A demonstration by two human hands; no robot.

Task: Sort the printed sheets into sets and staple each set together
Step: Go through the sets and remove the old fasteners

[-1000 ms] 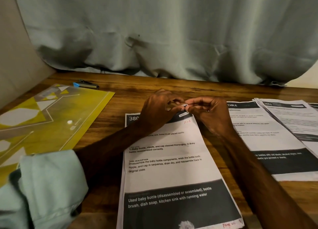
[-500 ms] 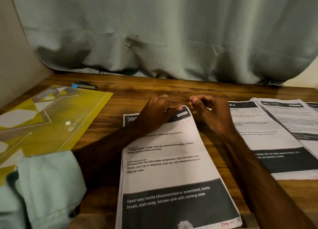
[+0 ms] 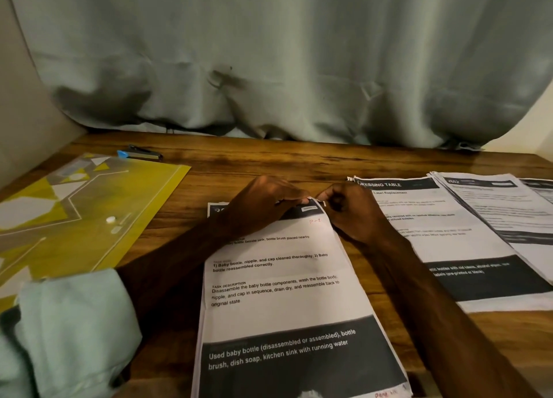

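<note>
A set of printed sheets (image 3: 284,302) with baby bottle text lies on the wooden table (image 3: 269,164) right in front of me. My left hand (image 3: 263,209) lies over its top edge and pinches the top right corner. My right hand (image 3: 350,215) meets it from the right with curled fingers, pinching the same corner, where a small white bit shows between the fingertips. A "DRESSING TABLE" set (image 3: 425,227) lies to the right, and another set (image 3: 496,209) overlaps it further right. The blue and black stapler (image 3: 140,154) lies at the far left, away from both hands.
A yellow patterned folder (image 3: 74,215) covers the table's left side, with a small white bit (image 3: 110,219) on it. My pale green sleeve (image 3: 74,332) fills the lower left. A grey-green curtain (image 3: 269,68) hangs along the table's far edge.
Both hands pinched together at the corner a second ago, drew slightly apart half a second ago, and now meet again at the sheets' top right corner.
</note>
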